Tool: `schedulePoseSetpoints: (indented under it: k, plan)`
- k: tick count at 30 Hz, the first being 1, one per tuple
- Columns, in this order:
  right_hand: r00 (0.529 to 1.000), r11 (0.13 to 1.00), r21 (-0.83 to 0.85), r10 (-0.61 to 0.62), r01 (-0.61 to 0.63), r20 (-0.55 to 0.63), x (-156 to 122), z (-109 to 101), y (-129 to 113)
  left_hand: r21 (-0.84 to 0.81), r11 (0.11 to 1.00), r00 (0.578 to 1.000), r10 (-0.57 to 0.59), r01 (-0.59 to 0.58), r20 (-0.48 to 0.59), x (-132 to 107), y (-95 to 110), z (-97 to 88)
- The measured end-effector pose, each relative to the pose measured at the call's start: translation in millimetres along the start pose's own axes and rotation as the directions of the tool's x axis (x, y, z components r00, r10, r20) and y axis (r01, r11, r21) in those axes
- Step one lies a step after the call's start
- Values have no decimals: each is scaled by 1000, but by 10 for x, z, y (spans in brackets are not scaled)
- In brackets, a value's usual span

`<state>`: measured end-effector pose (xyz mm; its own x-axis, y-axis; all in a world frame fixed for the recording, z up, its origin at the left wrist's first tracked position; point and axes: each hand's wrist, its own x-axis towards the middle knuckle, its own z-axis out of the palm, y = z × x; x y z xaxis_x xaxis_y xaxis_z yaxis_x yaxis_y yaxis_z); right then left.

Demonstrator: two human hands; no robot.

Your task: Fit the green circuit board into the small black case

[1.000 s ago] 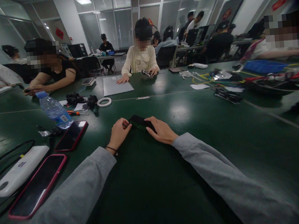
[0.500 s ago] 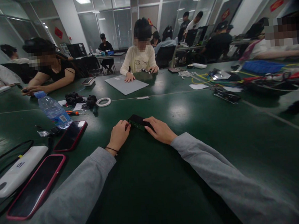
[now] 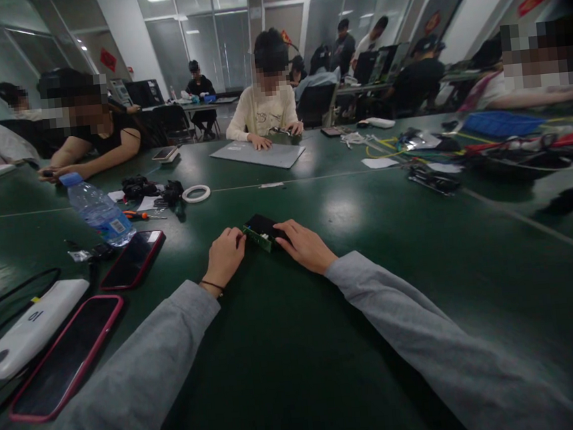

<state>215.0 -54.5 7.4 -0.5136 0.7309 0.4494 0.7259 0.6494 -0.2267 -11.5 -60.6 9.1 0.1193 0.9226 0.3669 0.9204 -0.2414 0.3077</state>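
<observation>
Between my hands, on the green table, is a small green circuit board with a flat black panel over its top. Its green front edge shows small pale parts. My left hand is at the board's left corner, with the fingertips pinched together against it. From the other side, my right hand grips the right end between thumb and fingers, partly covering it. Both forearms rest along the tabletop in grey sleeves.
To the left are two red-cased phones, a white power bank with a cable, and a water bottle. Farther off lie an orange screwdriver, a white tape ring and a person's grey laptop. Cables and a blue tray stand right.
The board has turned and tilted between my hands, so more of its green side shows. Across the table, the person's grey laptop has swung round to the right.
</observation>
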Motion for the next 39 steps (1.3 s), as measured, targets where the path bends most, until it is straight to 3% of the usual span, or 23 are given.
schedulePoseSetpoints:
  k: [12,15,18,21,24,26,30,39]
  plan:
    - [1000,998,66,3,-4,17,2,-2,33,-37,996,996,-87,86,-28,11,-86,18]
    - [999,998,68,-4,2,35,6,5,43,-123,988,993,-99,90,-66,48,-146,68]
    - [999,997,72,-11,9,37,8,1,40,-308,949,983,-113,63,-146,86,-188,122]
    - [999,997,77,-17,15,28,8,-2,31,-409,912,991,-32,-23,-127,86,-172,137]
    - [999,997,80,-24,22,21,4,9,30,-336,926,985,155,-170,-71,45,-104,100]
    - [999,997,75,-29,28,15,2,22,34,-278,935,976,214,-218,-43,16,-59,65]
    - [999,997,60,-45,45,11,4,46,42,-252,946,978,206,-205,-26,-10,-28,29]
    - [998,997,61,-56,55,7,13,44,27,-368,901,972,232,-230,-40,-5,-75,40]
